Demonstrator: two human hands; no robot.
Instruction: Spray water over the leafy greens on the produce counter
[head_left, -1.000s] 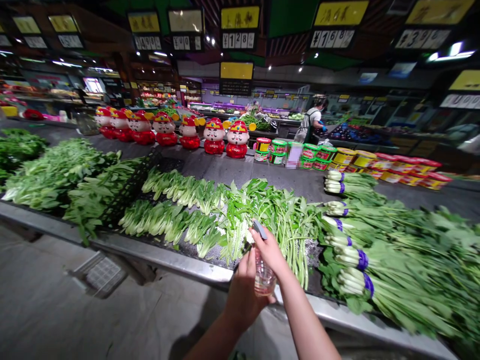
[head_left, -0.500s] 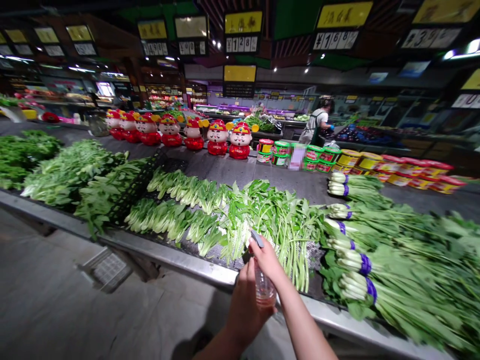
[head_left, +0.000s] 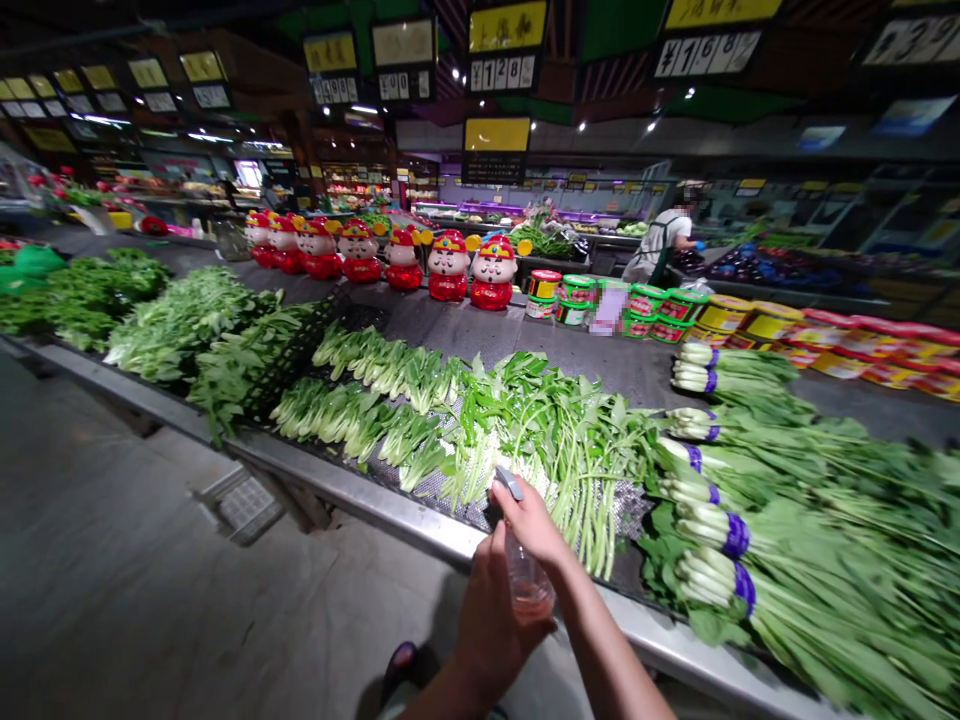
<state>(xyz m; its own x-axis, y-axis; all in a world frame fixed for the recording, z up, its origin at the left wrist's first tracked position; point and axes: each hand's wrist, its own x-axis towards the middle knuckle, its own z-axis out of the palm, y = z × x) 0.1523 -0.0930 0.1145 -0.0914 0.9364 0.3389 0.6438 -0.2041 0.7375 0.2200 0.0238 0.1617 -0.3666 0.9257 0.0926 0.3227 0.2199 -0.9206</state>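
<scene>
Between my hands is a clear plastic spray bottle (head_left: pixel 529 588) with a grey trigger head (head_left: pixel 510 484). My left hand (head_left: pixel 489 612) wraps round the bottle's body from the left. Closed about its neck and head is my right hand (head_left: pixel 529 520), the thumb near the trigger. The bottle is over the display's front edge, its head in front of loose leafy stems (head_left: pixel 544 420). Small bok choy (head_left: pixel 330 410) lies in rows to the left. On the right are bundled greens (head_left: pixel 712 530) tied with purple tape. Whether spray is leaving the nozzle I cannot tell.
A metal rim (head_left: pixel 375 505) runs along the sloping display. Red figurine jars (head_left: pixel 448 268) and stacked tubs (head_left: pixel 646 308) line its back. A black crate (head_left: pixel 289 365) stands among greens at left. Below is a grey basket (head_left: pixel 238 505). Across the aisle a person (head_left: pixel 660 240) bends over produce.
My view has swung slightly left, so the display appears shifted right and a shoe shows below. Both hands keep their hold on the spray bottle, which stays almost in the same place.
</scene>
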